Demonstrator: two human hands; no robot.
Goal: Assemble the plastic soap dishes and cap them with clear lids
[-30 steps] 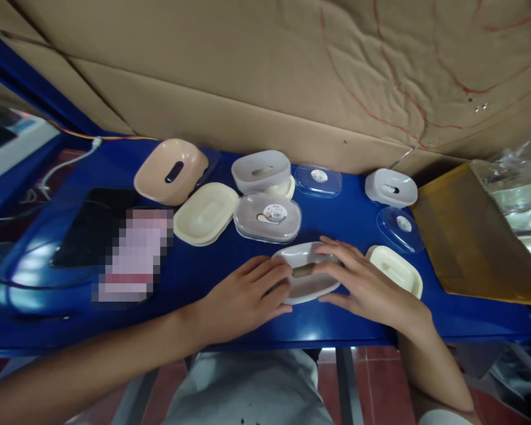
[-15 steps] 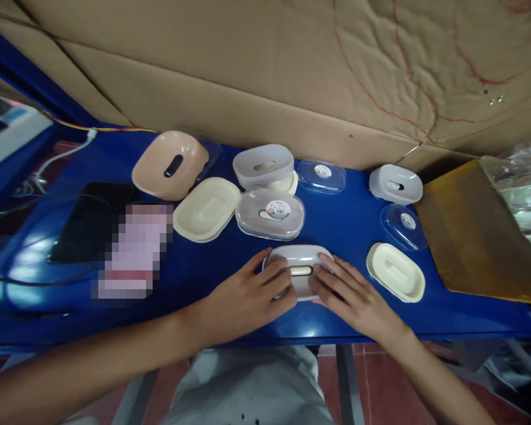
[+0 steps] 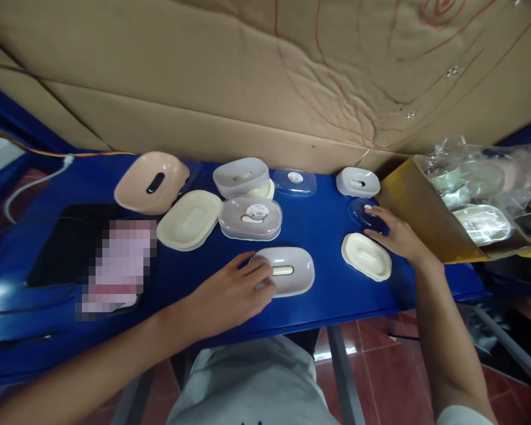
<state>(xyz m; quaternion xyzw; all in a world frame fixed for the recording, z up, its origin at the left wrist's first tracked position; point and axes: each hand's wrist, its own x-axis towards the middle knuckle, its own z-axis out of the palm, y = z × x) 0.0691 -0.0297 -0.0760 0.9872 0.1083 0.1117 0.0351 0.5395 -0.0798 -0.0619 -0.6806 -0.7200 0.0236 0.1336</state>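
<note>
my left hand (image 3: pixel 239 292) grips the left end of the dish (image 3: pixel 298 280), lower centre; likely light, stiff, slick, best held by its rim. centre right, my right hand (image 3: pixel 398 236) spreads, unclosed, over the lid (image 3: pixel 357 211).

we lose the left end of the grey dish (image 3: pixel 298 283) behind the left hand (image 3: pixel 241 290). the right hand (image 3: pixel 393 233) covers part of the clear lid (image 3: pixel 357 209); its grip, if any, we cannot quite make out. pixels blur the pink panel (image 3: pixel 119 260), the sticker (image 3: pixel 261 210) has unreadably small print, and the left edge crops the white device (image 3: pixel 0 156).
</note>
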